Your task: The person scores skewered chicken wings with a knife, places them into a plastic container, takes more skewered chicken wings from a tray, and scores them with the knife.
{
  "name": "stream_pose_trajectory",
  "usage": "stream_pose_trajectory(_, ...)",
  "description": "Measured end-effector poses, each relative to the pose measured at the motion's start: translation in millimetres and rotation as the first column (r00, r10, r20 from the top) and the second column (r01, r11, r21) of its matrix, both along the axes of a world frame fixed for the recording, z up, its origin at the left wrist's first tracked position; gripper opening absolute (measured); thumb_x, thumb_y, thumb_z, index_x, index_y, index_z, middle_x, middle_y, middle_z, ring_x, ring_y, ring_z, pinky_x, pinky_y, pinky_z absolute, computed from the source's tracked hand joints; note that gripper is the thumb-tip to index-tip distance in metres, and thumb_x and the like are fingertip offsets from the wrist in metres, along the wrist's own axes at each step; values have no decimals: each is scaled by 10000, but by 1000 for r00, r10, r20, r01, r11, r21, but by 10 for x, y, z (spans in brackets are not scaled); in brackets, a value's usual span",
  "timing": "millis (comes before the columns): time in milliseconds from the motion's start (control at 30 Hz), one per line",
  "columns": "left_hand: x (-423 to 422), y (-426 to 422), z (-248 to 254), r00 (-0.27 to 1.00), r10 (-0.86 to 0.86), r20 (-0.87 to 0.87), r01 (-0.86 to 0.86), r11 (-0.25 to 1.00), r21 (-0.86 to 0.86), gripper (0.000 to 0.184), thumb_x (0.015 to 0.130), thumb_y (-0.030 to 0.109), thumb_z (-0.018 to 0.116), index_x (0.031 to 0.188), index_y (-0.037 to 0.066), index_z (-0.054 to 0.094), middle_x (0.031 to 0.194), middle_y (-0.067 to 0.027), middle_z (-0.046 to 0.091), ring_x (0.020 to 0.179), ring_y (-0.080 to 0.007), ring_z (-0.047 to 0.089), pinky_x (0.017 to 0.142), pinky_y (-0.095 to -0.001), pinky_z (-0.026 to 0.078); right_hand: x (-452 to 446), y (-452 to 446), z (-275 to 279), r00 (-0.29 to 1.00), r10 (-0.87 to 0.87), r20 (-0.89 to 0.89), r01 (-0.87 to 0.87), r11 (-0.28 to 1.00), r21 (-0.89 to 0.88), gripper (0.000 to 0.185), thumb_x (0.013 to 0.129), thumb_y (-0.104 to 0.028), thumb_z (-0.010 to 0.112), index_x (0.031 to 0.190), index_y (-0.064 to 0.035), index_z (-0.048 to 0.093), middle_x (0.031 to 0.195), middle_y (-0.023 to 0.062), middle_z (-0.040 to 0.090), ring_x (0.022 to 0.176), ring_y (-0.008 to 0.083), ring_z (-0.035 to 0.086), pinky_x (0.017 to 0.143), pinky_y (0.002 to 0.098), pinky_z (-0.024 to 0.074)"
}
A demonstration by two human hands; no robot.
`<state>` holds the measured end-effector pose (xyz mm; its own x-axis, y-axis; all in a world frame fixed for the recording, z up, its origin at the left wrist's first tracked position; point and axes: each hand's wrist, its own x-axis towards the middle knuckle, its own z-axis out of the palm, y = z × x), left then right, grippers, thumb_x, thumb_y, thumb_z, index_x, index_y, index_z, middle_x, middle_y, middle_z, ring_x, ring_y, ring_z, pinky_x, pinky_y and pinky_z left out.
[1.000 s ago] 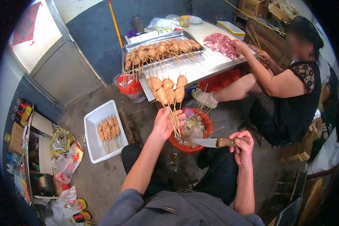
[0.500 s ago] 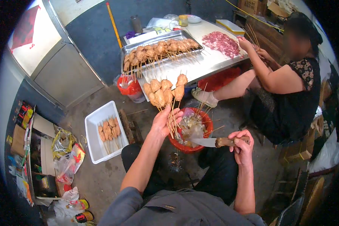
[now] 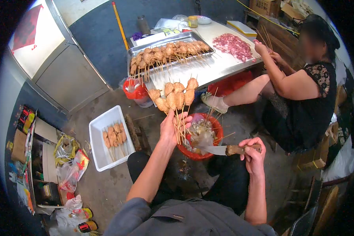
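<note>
My left hand (image 3: 169, 129) is closed around the sticks of several meat skewers (image 3: 175, 100), fanned out with the browned pieces upward. My right hand (image 3: 254, 155) grips a knife by its thick wooden handle (image 3: 236, 150), the blade (image 3: 214, 150) pointing left. Below both hands, a red basin (image 3: 218, 128) holds wet scraps and a plastic bag, with thin sticks poking past its rim. On the floor to the left, a white plastic tub (image 3: 99, 164) contains several similar skewers (image 3: 115, 137).
A metal tray (image 3: 130, 59) loaded with skewers sits on the white table (image 3: 208, 65), near a pile of raw meat (image 3: 233, 46). At right, a seated person (image 3: 303, 84) holds sticks. A red bag-lined bucket (image 3: 134, 91) stands beside the table.
The skewers in my left hand have spread wider, the leftmost ones tilting further left. My right hand and the knife are almost where they were.
</note>
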<state>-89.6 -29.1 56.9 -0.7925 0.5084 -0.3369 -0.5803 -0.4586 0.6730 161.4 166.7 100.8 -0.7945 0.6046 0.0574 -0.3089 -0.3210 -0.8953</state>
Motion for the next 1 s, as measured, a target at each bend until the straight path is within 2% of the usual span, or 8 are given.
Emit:
stream_pose_trajectory(167,37,21,4,999,39,5,-39,999,2,529,991,423,409,1124,-69,550,980,-173,667,853,-252,690,685,-320,595,-2,-6,1,1000,-5,8,5,1000,29,163,745,-6,604,863,-51,500,889,174,657,507,103,493,446,225,447)
stream_pose_trajectory(267,35,5,-34,1000,9,15,-10,998,57,392,972,317,503,1101,-49,560,975,-168,669,856,-257,687,700,-325,590,-6,-7,1,1000,1,4,-1,1000,24,161,747,-9,604,863,-50,500,891,176,656,515,107,499,452,228,452)
stream_pose_trajectory(367,-8,4,-51,986,-73,148,60,994,90,280,939,230,565,1077,-14,572,971,-150,671,786,-235,674,655,-319,568,1,2,-3,1000,14,12,-14,1000,25,160,748,-14,606,862,-50,500,893,178,654,527,116,509,459,233,458)
stream_pose_trajectory(433,-45,-19,-38,963,-257,81,243,958,151,227,927,202,573,1054,15,581,922,-109,668,691,-204,632,603,-308,530,-5,-10,7,1000,11,12,-11,999,31,160,748,-16,607,862,-50,499,893,178,654,525,113,504,457,232,457)
stream_pose_trajectory(567,20,16,56,966,-224,127,216,973,79,212,936,217,563,1046,37,589,788,-36,615,574,-145,532,523,-275,457,-9,-22,22,1000,1,16,-1,999,38,163,748,-22,610,861,-52,497,893,180,655,498,93,469,448,230,452)
stream_pose_trajectory(633,44,-15,94,940,-313,134,304,949,84,212,943,229,554,1033,42,592,687,14,521,515,-106,442,483,-263,395,-5,-7,10,1000,-1,19,0,999,44,163,748,-25,612,861,-51,498,892,182,655,484,86,452,447,229,453)
stream_pose_trajectory(667,96,-5,103,954,-282,103,283,959,4,223,954,247,536,1025,42,588,657,36,463,475,-79,361,457,-249,336,-5,-5,7,1000,-2,21,1,999,50,164,749,-29,614,861,-51,498,891,183,654,470,79,436,445,229,453)
stream_pose_trajectory(1000,561,-72,-365,993,-89,-77,77,986,-148,189,939,222,559,941,36,595,619,35,467,428,-59,354,399,-221,287,-27,13,-13,994,-102,-42,100,993,-55,138,766,-35,576,880,-57,501,885,180,651,437,86,405,406,235,423)
